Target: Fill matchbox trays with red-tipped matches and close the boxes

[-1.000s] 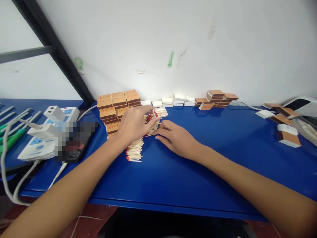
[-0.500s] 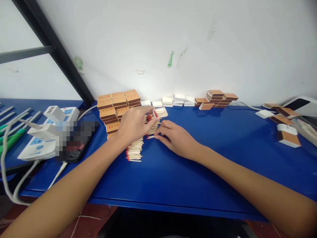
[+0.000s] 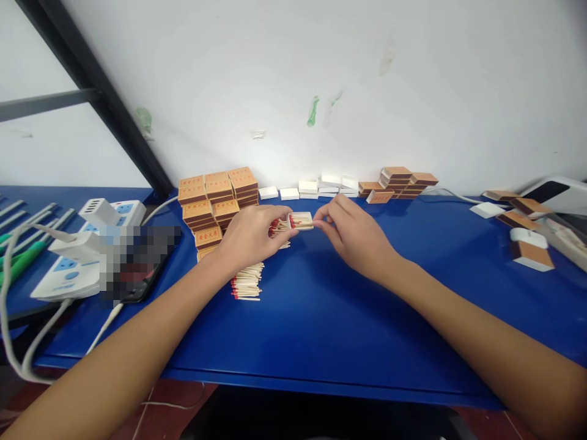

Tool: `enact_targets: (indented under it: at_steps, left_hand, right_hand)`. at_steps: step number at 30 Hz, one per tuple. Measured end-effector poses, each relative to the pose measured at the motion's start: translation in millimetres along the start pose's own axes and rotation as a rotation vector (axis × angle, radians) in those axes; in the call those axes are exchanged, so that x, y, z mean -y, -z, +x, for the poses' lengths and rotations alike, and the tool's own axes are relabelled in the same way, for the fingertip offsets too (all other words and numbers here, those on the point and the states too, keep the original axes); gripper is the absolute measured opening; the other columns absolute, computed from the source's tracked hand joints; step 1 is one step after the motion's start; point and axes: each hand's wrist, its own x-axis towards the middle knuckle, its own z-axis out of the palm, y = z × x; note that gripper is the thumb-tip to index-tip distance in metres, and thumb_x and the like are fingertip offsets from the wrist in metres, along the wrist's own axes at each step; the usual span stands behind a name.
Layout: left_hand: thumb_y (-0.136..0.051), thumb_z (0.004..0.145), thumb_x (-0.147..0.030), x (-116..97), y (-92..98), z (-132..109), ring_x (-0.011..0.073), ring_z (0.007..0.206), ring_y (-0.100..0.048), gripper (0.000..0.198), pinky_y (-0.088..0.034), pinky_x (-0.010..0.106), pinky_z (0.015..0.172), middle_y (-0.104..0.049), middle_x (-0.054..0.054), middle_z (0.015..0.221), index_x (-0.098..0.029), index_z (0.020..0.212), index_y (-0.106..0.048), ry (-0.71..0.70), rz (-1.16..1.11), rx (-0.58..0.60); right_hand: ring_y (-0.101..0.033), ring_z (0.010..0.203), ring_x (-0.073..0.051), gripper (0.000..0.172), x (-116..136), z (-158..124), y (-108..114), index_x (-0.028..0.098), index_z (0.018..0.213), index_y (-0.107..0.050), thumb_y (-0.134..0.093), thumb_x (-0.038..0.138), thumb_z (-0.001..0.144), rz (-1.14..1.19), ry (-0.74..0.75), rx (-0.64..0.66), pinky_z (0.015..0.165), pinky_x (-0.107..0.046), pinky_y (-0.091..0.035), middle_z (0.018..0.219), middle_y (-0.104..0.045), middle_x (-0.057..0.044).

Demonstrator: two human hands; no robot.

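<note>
At the left, a stepped stack of orange-brown cardboard matchboxes with red print [image 3: 192, 211] stands near the wall. In front of it, loose thin wooden matches with red heads [image 3: 248, 282] lie in a flat heap on the glossy blue table [image 3: 330, 348]. They are surely very light and stiff, but thin, so they may snap or roll; it seems best to pinch them across the bare wood, away from the heads.

Next comes the left hand [image 3: 252, 235], its thumb and index finger curved apart only by the tray's width. Between them it holds a small white rectangular cardboard tray [image 3: 307, 214], partly filled with matches, heads to the left. The tray is near the middle of the work area, just above the loose matches. Such cardboard should be light and a little soft; hard squeezing could bend the walls, so a gentle hold by the two long sides suits it.

To the right, the right hand [image 3: 360, 238] has its fingertips almost together, just beside the tray's right end. Whether they grip a match, one cannot tell.
</note>
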Motion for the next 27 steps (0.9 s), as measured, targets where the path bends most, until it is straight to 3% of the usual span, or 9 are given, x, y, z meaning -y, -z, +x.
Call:
enact_targets:
  at_steps: [7,14,20,27]
  left_hand:
    - [-0.07,0.094,-0.043,-5.5,-2.9,-2.3,0.0209,0.08,-0.072,0.036,-0.048,0.029,0.068,-0.074,0.002,0.078,-0.022,0.122,-0.074,-0.046,-0.076,0.0]
    - [-0.071,0.093,-0.043,-5.7,-1.4,-1.8,0.02,0.079,-0.072,0.035,-0.047,0.029,0.067,-0.076,0.002,0.082,-0.023,0.121,-0.074,-0.061,-0.108,0.003]
    - [-0.069,0.095,-0.048,-0.1,2.1,1.0,0.0196,0.075,-0.07,0.032,-0.044,0.03,0.065,-0.079,0.003,0.093,-0.022,0.112,-0.076,0.074,0.0,-0.068]
    - [-0.068,0.096,-0.043,-0.5,4.8,2.4,0.019,0.075,-0.069,0.025,-0.043,0.031,0.069,-0.079,0.002,0.102,-0.023,0.11,-0.075,0.103,0.034,-0.083]
  right_hand:
    - [-0.059,0.091,-0.025,0.015,-1.3,1.0,-2.6,0.019,0.101,-0.061,-0.048,0.024,0.106,-0.123,0.007,-0.015,0.074,-0.035,-0.046,0.1,-0.061,-0.011]
    - [-0.059,0.091,-0.025,0.017,0.2,1.4,-0.4,0.019,0.104,-0.062,-0.046,0.025,0.107,-0.08,0.022,0.0,0.076,-0.036,-0.047,0.101,-0.061,-0.011]
    - [-0.06,0.088,-0.023,0.016,11.0,-1.0,-1.5,0.02,0.105,-0.063,-0.047,0.024,0.106,0.035,0.048,-0.078,0.076,-0.036,-0.048,0.097,-0.063,-0.009]
    - [-0.06,0.099,-0.025,0.014,27.2,-7.4,-24.5,0.019,0.108,-0.066,-0.053,0.025,0.105,0.066,0.175,0.167,0.083,-0.037,-0.052,0.102,-0.063,-0.01]
